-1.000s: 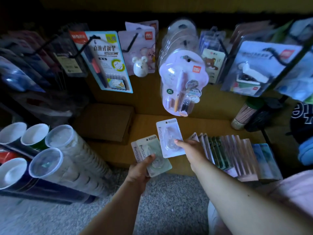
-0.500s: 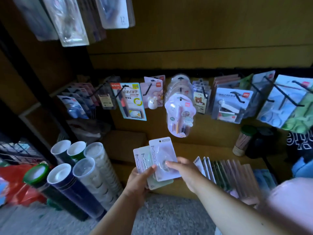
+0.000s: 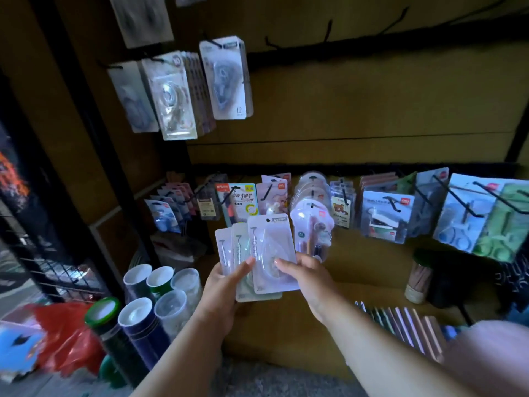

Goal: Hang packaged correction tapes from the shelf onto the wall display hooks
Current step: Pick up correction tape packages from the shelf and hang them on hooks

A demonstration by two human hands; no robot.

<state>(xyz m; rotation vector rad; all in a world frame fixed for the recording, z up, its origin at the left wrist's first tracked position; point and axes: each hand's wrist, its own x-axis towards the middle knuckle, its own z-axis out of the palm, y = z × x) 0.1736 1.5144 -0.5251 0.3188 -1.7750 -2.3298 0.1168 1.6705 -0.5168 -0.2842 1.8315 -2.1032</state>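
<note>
Holding correction tape packs [image 3: 270, 253] upright, long axis pointing up toward the hooks.

Gripping the fanned packs from below in the left hand [image 3: 226, 285], pinching the front pack in the right hand [image 3: 305, 275]; bare hooks [image 3: 329, 30] lying far, up and right.

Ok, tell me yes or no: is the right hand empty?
No, the right hand pinches the front correction tape pack, which overlaps the packs fanned in the left hand.
</note>
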